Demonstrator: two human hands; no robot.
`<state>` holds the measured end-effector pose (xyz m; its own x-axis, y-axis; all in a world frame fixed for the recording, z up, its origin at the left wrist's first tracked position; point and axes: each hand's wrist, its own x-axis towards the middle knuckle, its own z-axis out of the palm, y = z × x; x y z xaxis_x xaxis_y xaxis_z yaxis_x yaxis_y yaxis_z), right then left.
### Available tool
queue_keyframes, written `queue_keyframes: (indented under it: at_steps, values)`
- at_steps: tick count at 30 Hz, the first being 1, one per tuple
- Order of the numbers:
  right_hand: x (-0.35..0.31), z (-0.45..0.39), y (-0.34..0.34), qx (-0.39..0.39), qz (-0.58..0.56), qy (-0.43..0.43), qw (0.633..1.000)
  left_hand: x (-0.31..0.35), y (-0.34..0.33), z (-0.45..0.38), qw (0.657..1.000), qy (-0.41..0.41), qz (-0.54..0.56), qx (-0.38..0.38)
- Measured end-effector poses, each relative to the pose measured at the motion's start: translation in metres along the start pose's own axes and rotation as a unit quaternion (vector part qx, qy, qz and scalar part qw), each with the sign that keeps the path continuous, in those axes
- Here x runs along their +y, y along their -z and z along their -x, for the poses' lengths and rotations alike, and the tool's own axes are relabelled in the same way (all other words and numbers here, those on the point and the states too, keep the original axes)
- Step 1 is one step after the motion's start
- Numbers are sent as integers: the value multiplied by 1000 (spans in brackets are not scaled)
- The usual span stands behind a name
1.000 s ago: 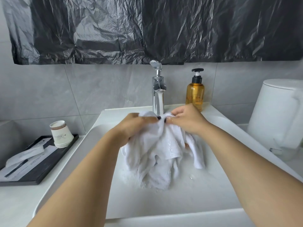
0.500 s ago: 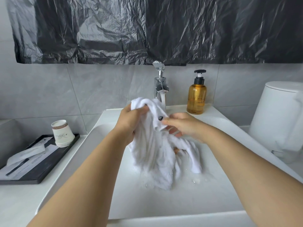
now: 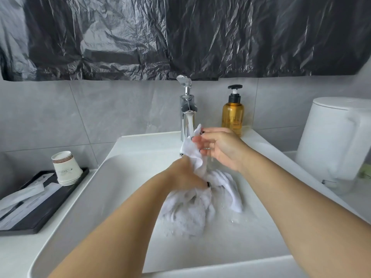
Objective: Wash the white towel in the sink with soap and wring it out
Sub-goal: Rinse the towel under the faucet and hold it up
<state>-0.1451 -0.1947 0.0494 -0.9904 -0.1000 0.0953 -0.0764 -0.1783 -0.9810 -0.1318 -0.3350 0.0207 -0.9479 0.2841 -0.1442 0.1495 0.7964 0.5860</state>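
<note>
Gripped in the left hand (image 3: 184,175) is the white towel (image 3: 192,201), the fingers being curled round a bunched mid-section of the cloth low over the sink (image 3: 112,177). One upper corner of the towel is being pinched by the right hand (image 3: 218,149), fingertips (image 3: 197,140) closed on the fabric, the remaining fingers being held loosely spread; this pinch is being kept above and just right of the left-hand grip. Between the two grips the cloth is being stretched upward, directly under the faucet (image 3: 187,109), and water is being run from the spout onto the raised corner. Below the left-hand grip the rest of the towel is being left hanging, wet and crumpled, its lower folds touching the basin floor amid suds and droplets. Behind the right hand, an amber soap bottle (image 3: 232,113) with a black pump is being kept upright on the sink ledge. Well left of the grip, stacked paper cups (image 3: 65,167) and wrapped packets are being held on a black tray (image 3: 44,213). Well right of the grip, a white bin (image 3: 333,141) is being shown on the counter. Black plastic sheeting (image 3: 180,37) is being hung across the wall above.
</note>
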Motion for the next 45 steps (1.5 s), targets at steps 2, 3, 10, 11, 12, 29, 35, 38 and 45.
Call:
queue_keyframes:
  at_steps: [2,3,10,11,12,29,35,38,45]
  values:
    - [3,1,1,8,93,-16,995,-3,1,-3,996,-4,84,13]
    - [5,0,1,24,124,-21,992,-4,4,-1,988,-7,149,28]
    - [12,2,-8,-38,53,-15,998,-5,27,-6,805,5,589,72]
    - [16,4,-11,-103,54,-26,993,-4,32,-5,771,-6,634,63]
    - [22,7,-16,-153,77,-41,984,-4,37,-5,742,-13,667,63]
    - [16,-2,7,108,468,87,873,-29,47,9,959,46,35,279]
    - [11,-3,3,48,444,112,888,-12,26,5,990,-138,35,9]
    - [11,-1,5,-25,479,95,872,-18,29,1,996,-48,-18,80]
    - [-2,13,12,-210,381,-88,896,-16,47,15,860,-16,417,292]
